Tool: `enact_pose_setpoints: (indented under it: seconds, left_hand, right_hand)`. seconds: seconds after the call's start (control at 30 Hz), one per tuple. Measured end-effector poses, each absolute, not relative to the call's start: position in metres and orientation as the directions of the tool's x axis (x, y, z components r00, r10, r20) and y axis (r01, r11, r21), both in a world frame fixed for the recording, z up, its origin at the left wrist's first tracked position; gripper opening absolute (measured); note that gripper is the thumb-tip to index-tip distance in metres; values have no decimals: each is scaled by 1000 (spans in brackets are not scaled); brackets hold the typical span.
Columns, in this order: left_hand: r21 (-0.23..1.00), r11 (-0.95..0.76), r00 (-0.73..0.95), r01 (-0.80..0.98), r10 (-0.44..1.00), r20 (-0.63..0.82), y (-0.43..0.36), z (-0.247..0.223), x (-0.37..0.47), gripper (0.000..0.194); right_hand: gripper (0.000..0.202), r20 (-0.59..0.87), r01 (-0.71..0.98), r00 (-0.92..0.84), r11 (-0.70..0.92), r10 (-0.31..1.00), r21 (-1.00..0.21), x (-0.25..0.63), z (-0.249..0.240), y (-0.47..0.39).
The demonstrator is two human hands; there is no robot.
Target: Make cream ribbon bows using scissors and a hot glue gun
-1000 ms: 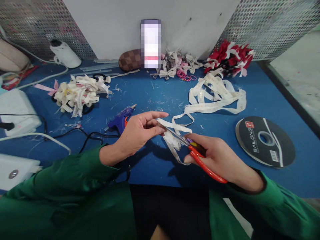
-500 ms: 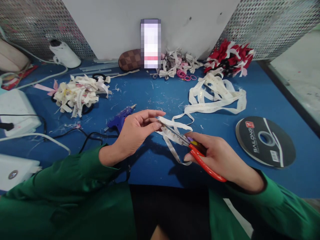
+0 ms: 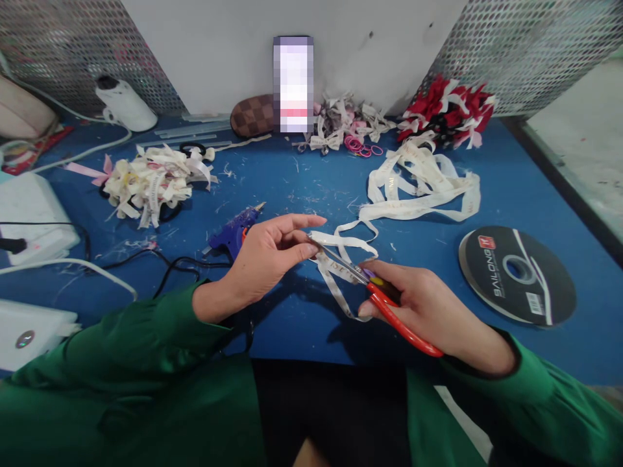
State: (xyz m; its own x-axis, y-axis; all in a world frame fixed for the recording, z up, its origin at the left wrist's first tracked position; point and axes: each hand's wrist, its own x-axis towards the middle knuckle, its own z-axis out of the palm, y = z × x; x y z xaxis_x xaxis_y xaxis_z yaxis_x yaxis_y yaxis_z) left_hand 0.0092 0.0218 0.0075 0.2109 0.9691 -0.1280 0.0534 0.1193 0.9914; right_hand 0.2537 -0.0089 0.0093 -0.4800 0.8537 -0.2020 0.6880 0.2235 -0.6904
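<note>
My left hand (image 3: 272, 254) pinches the end of a white ribbon (image 3: 348, 242) between thumb and fingers, with the index finger stretched above it. In my right hand (image 3: 421, 301) is a pair of red-handled scissors (image 3: 406, 332). Their blades point left and reach the ribbon close to my left fingertips; whether the blades are parted is hard to tell. Something purple and yellow (image 3: 377, 279) shows under my right fingers. The ribbon, printed with letters, loops loosely between and below my hands. A blue glue gun (image 3: 228, 235) lies just behind my left hand.
White ribbon strips (image 3: 421, 188) lie in a heap at the right, near a black ribbon spool (image 3: 516, 275). Bow piles (image 3: 153, 181) sit at the left and red ones (image 3: 448, 110) at the back. A phone (image 3: 293, 84) stands upright beside a checked case (image 3: 252, 117). Cables run along the left.
The ribbon between my hands has shifted slightly and its printed face shows more. My left index finger is a little straighter. The scissors have barely moved.
</note>
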Motion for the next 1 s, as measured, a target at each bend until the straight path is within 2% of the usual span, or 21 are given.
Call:
enact_pose_setpoints:
  seconds: [0.2, 0.37, 0.63, 0.87, 1.0]
  left_hand:
    - [991, 128, 222, 35, 966, -133, 22, 8, 10, 38]
    - [986, 152, 210, 75, 964, -165, 23, 5, 8, 38]
    - [979, 165, 202, 118, 961, -187, 25, -4, 7, 37]
    - [932, -8, 298, 362, 949, -107, 28, -9, 3, 37]
    - [839, -174, 357, 516, 934, -25, 28, -8, 1, 35]
  right_hand:
    - [38, -202, 681, -480, 217, 854, -699, 253, 9, -9]
    - [48, -167, 708, -407, 195, 898, -678, 255, 7, -7]
    - [52, -100, 825, -226, 135, 969, -549, 259, -5, 6]
    - [60, -49, 836, -91, 50, 995, -546, 268, -15, 21]
    - [71, -38, 822, -38, 10, 999, -569, 271, -18, 28]
